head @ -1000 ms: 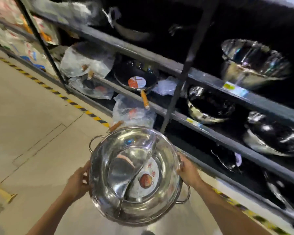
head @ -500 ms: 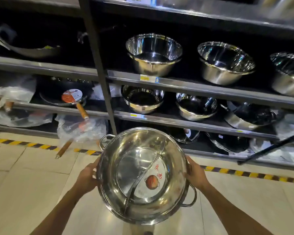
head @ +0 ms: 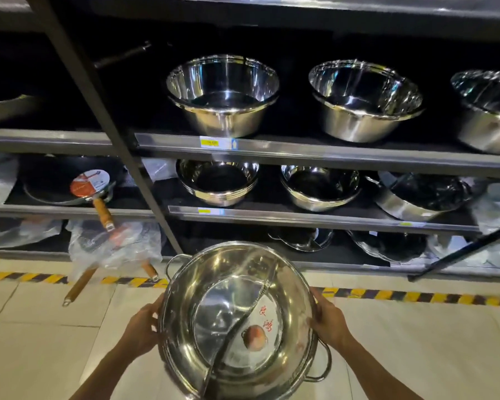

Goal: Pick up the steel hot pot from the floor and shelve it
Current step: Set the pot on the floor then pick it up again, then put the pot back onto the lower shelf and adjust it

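Shelving rack (head: 315, 157) fills the upper view: steel mixing bowls (head: 223, 93) along the upper tier, smaller bowls (head: 217, 181) on the middle tier, a dark frying pan (head: 67, 183) with a wooden handle at the middle tier's left end, bagged pans (head: 113, 243) spilling over the bottom tier's front edge toward the striped floor tape (head: 416, 295). The divided steel hot pot (head: 237, 319) is off the floor, held tilted in front of the rack's bottom tier, mouth toward the camera, S-shaped partition and a label visible inside. Left hand (head: 140, 330) clasps the left rim, fingers curled around the wall; right hand (head: 329, 324) presses the right rim, fingers wrapped behind, out of view. Neither hand uses the loop handles. Risk, by my reading: smooth polished walls gripped by the rim could slip, and the tiers look crowded, so the pot may knock a bowl or catch the slanted upright (head: 110, 134) on the way in. Against half a second ago, the rack sits closer and larger in view; the grip looks unchanged.
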Tool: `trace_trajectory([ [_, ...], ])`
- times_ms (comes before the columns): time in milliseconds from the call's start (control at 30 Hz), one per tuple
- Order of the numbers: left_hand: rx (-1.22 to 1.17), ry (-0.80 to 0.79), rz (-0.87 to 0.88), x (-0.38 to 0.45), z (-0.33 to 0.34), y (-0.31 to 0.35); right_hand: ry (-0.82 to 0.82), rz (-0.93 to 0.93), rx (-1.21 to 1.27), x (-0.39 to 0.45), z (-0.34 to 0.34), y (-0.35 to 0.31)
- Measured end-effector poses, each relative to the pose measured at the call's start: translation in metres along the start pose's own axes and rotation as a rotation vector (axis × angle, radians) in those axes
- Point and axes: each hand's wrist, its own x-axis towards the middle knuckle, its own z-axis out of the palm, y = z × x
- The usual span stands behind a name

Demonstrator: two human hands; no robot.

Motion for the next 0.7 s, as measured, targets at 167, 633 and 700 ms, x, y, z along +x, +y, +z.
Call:
trace_trajectory([
  [167,0.035,-0.046,-0.053,0.047,0.014,-0.003,-0.037,0.067,0.018,0.045,0.019,0.021],
  [633,-0.099,0.075,0.139,0.31,0.103,-0.095,0.105,-0.061,0.095,0.28,0.153,0.115],
  [700,-0.158,0.134,0.155,0.345,0.113,-0.102,0.167,-0.097,0.098,0.316,0.16,0.128],
])
